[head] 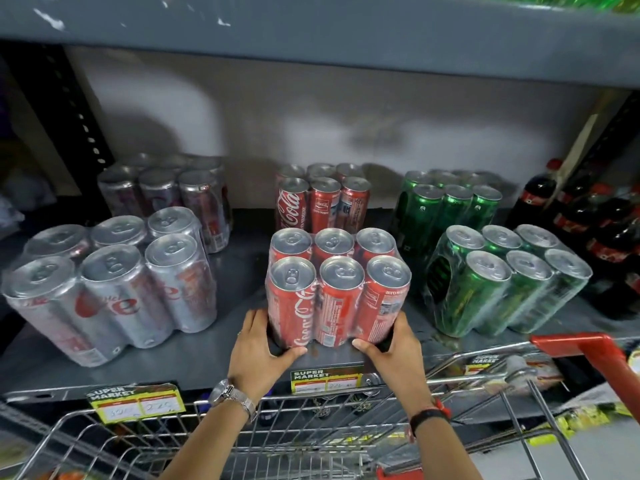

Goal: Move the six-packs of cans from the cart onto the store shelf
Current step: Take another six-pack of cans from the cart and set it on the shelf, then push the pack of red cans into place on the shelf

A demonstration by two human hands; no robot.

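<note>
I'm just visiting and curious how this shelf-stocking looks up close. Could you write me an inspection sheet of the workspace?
Surface: grey metal store shelf, scuffed, with yellow price labels on its front edge.
Job's things: red shrink-wrapped six-pack of cans upright at the shelf front; another red pack behind it; silver six-packs to the left, green six-packs to the right.
Clutter: dark cola bottles with red caps at far right.
Hands: left hand and right hand grip the front red pack's lower corners; wristwatch on the left wrist, dark band on the right.
Cables: nothing seen.
Surroundings: wire shopping cart with red handle below; grey upper shelf overhead.
</note>
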